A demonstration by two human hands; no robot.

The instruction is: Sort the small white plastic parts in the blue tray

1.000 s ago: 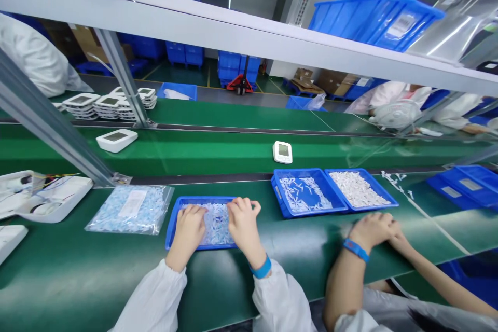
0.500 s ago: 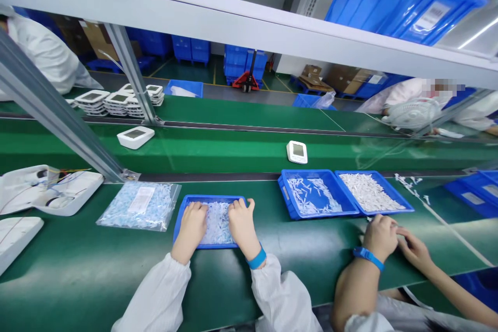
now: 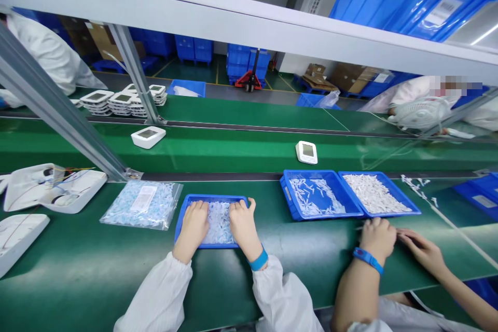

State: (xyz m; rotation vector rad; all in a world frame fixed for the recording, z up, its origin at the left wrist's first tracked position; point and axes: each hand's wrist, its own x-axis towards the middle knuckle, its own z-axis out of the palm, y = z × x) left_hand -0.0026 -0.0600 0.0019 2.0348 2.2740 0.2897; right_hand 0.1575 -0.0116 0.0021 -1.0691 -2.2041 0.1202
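Note:
In the head view, both hands are inside a shallow blue tray (image 3: 182,216) of small white and pale-blue pieces (image 3: 220,225). My left hand (image 3: 195,225) lies over the tray's left side, its fingers bent down among the pieces; its thumb and fingertips are hidden. My right hand (image 3: 244,224), with a blue wristband, is at the right side. Its fingers curl down into the pieces while the thumb stands apart, pointing up. Left of the tray lies a clear labelled bag (image 3: 142,205) full of similar pale-blue pieces.
Two blue trays (image 3: 286,198) with white pieces stand to the right, near a co-worker's hands (image 3: 377,238). Opened white housings (image 3: 75,192) with wires lie left. White display devices (image 3: 307,152) sit on the green conveyor beyond. A metal post (image 3: 78,119) and overhead shelf (image 3: 249,15) frame the bench.
The display devices on the conveyor have shifted right. The view has moved slightly. My hands stay in the tray almost unchanged, and the co-worker's hands have shifted a little.

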